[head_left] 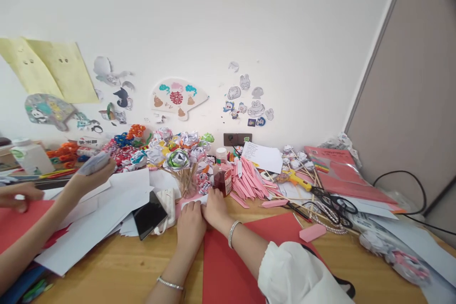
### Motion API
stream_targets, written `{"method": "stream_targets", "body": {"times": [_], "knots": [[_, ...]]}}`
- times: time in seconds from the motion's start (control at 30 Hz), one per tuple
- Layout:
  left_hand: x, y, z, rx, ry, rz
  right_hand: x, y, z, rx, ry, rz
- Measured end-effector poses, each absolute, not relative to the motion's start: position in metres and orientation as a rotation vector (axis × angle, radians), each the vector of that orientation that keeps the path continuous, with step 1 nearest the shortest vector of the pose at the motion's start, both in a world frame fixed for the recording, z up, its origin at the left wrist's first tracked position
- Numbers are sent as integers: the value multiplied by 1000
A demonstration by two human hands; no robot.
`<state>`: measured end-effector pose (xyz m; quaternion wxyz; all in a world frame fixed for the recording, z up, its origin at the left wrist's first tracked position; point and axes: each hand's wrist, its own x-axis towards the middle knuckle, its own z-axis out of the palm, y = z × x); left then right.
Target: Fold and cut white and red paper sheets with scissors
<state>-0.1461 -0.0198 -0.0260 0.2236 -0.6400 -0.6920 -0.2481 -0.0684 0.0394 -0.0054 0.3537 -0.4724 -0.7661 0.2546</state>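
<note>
The left hand (191,221) and right hand (214,205) press close together on a small white paper (194,200) on the table (131,256), just beside the ink bottle (220,179); finger closure is unclear.

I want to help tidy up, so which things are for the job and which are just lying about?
For the job, it seems:
small white paper, under the left hand and right hand

Probably just lying about:
flat, shiny black phone
yellow plastic glue gun
folded pink paper strips
</note>
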Motion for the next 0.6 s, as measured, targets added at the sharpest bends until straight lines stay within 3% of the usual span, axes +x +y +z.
{"method": "stream_targets", "body": {"times": [0.17, 0.33, 0.5, 0.6], "knots": [[-147, -17, -17, -1813, -1809, -807, -13, 35, 20, -1079, -2067, 544], [-115, -37, -18, -2064, -1641, -935, 110, 14, 31, -824, -2377, 557], [-46, -101, -56, -2605, -1224, -625, 211, -18, 9, -1288, -2338, 373], [-21, -125, -75, -2531, -1072, -438, 233, -30, -5, -1436, -2321, 179]]}}
